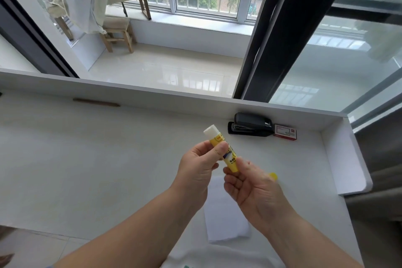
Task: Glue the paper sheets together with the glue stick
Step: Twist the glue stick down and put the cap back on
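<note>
left hand (199, 166): closed round the upper body of the glue stick (221, 150), thumb across the front of the label, fingers behind; firm hold.
right hand (252, 183): palm up, fingers half curled; thumb and fingertips pinch the bottom end of the glue stick. Narrow grip, only on the base.
glue stick: yellow tube, printed label, tilted with its top leaning up and to the left. Held in the air between both hands, above the desk, not touching it. The white glue end sticks out well past the left hand; the base sits in the right fingertips.
cap (273, 176): small yellow piece showing just behind the right hand, on the desk or at the hand's edge, cannot tell which; partly hidden.
paper sheets (226, 222): white, lying flat on the desk right under and nearer than the hands, forearms crossing over the upper part. How many sheets, cannot tell.
desk (97, 169): white top with raised rim at the back and right side.
stapler (251, 124): black, at the back rim, well beyond the hands, apart from the stick.
staple box (285, 132): red and white, touching or just beside the stapler's right end.
beyond desk: glass door frame, tiled floor, wooden stool (118, 32) with cloth draped above it, barred window.
</note>
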